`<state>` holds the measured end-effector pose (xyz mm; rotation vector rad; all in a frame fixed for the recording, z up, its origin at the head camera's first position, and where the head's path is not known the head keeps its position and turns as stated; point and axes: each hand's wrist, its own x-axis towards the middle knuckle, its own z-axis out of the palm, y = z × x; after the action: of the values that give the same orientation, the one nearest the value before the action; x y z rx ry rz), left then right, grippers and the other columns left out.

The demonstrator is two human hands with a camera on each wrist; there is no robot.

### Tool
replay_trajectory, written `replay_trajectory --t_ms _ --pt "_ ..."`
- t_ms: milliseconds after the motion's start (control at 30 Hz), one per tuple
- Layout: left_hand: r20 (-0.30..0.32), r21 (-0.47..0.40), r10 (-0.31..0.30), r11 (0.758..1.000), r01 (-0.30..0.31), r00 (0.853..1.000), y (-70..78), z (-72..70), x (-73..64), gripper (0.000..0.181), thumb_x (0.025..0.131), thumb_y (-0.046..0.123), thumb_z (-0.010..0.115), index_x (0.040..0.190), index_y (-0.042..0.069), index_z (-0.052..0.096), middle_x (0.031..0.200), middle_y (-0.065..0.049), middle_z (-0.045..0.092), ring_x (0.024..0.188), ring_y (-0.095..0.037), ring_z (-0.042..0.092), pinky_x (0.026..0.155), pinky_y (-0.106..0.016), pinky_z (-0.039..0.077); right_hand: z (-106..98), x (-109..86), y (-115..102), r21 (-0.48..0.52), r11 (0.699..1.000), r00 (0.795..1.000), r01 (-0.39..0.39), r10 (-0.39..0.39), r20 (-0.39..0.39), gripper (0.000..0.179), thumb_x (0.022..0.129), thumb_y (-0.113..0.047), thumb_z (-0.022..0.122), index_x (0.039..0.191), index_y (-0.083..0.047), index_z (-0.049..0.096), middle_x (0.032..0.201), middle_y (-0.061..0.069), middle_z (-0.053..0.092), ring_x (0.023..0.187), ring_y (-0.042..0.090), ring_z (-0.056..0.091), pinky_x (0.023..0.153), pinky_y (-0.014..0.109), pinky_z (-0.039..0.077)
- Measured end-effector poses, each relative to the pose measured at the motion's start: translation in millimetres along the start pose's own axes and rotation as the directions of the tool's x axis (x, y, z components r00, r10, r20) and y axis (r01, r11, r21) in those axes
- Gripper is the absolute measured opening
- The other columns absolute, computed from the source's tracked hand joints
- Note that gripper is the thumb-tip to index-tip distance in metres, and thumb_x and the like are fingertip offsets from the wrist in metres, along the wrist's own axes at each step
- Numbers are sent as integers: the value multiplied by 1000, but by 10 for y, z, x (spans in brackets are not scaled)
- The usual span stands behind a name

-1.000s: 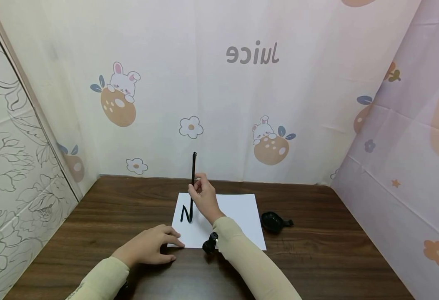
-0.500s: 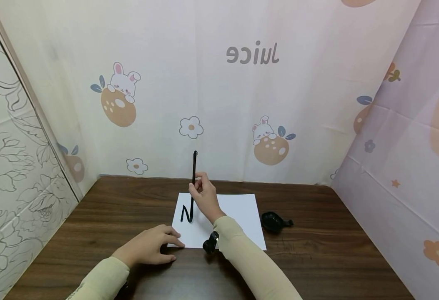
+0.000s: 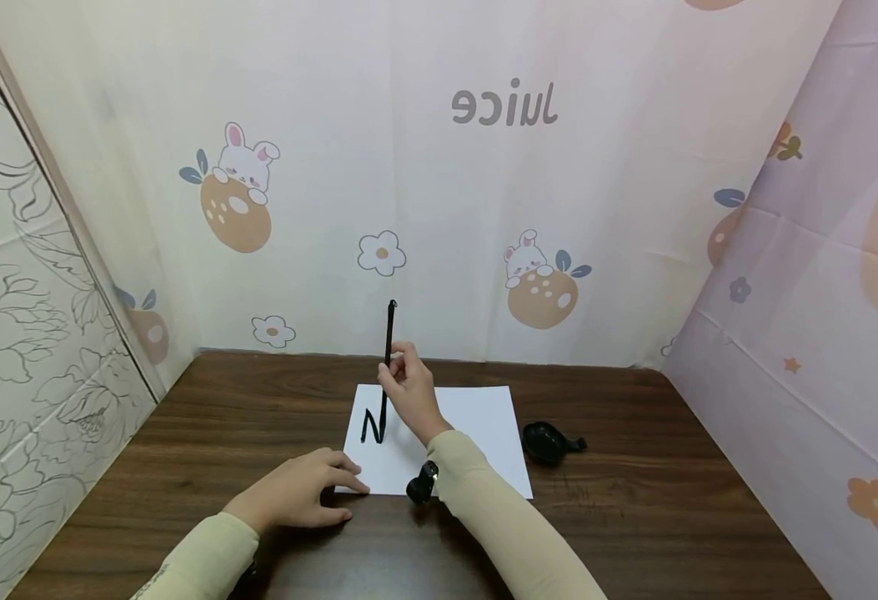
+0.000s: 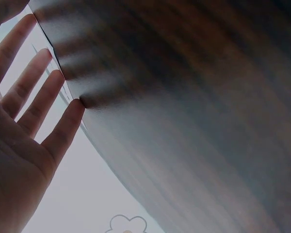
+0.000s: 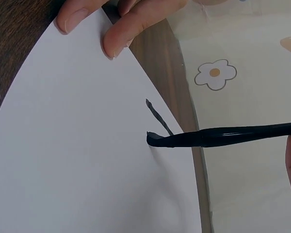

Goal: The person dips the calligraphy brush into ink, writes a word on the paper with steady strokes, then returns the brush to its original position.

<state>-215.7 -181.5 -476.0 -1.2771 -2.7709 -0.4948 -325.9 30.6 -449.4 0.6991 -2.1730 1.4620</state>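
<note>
A sheet of white paper [image 3: 476,437] lies on the brown table, with a black N-shaped mark [image 3: 369,427] near its left side. My right hand [image 3: 412,398] pinches a slim black writing brush [image 3: 388,337], held nearly upright with its loop end up. In the right wrist view the bent, dark tip of the brush [image 5: 213,137] is at the paper, at the end of a stroke. My left hand [image 3: 299,490] lies with fingers spread, its fingertips on the paper's near-left corner. The left wrist view shows its straight fingers [image 4: 63,128] along the sheet's edge.
A glossy black gourd-shaped dish [image 3: 546,443] sits to the right of the paper. The wooden table [image 3: 656,492] meets a patterned curtain [image 3: 446,292] at the back, with more patterned cloth on both sides. A small black camera [image 3: 422,483] is strapped to the right wrist.
The brush's top end has leaned very slightly right, and the right hand has shifted a touch away from me. The left hand and paper stay where they were.
</note>
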Motion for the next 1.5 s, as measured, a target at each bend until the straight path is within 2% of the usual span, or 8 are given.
replay_trajectory --t_ms 167,267,400,567,1000,1333,1500 --pt "-24 9 23 1000 -23 999 7 -13 -4 27 86 33 76 113 32 75 120 4 64 109 -17 60 86 -42 53 -5 6 -8 -6 1000 1000 14 -14 -4 24 98 -10 60 120 -8 51 81 0 52 72 13 51 65 26 47" --pt "-27 8 29 1000 -29 999 10 -17 -5 27 86 33 76 113 32 75 119 3 64 109 -18 61 85 -42 53 -5 2 -9 -5 1000 1000 13 -13 -5 23 98 -10 61 119 -7 51 81 1 52 72 14 52 65 26 47" --pt "-3 -2 5 1000 -5 1000 13 -20 -3 27 86 33 76 114 32 75 121 4 64 110 -18 60 87 -42 53 -5 -9 2 0 1000 1000 0 0 -4 22 98 -10 61 117 -12 50 82 1 53 73 14 52 66 27 48" --pt "15 -13 -17 1000 17 1000 22 -31 -5 27 87 34 76 114 33 75 121 4 64 111 -18 60 89 -43 52 -7 -14 13 2 1000 1000 -11 11 3 23 99 -12 61 119 -12 50 83 1 53 75 14 53 68 27 49" --pt "-29 2 36 999 -36 999 15 -21 -13 27 86 33 77 113 33 75 120 3 64 109 -19 61 83 -43 54 -23 -31 14 -7 1000 1000 -21 21 9 22 99 -13 61 119 -15 52 86 1 54 78 14 54 70 27 50" --pt "-4 2 -5 1000 5 1000 -12 19 -11 28 87 35 76 114 34 74 122 6 63 112 -17 59 87 -43 53 -17 -25 36 -29 999 1000 -14 14 3 23 99 -13 62 120 -15 52 87 0 55 79 14 55 71 27 51" --pt "-5 6 -6 1000 6 1000 -22 26 -11 28 86 35 76 114 35 74 122 6 63 112 -17 59 87 -42 53 -10 -21 42 -28 1000 1000 -7 7 -2 24 99 -13 62 122 -9 54 87 0 56 79 14 56 71 28 52"
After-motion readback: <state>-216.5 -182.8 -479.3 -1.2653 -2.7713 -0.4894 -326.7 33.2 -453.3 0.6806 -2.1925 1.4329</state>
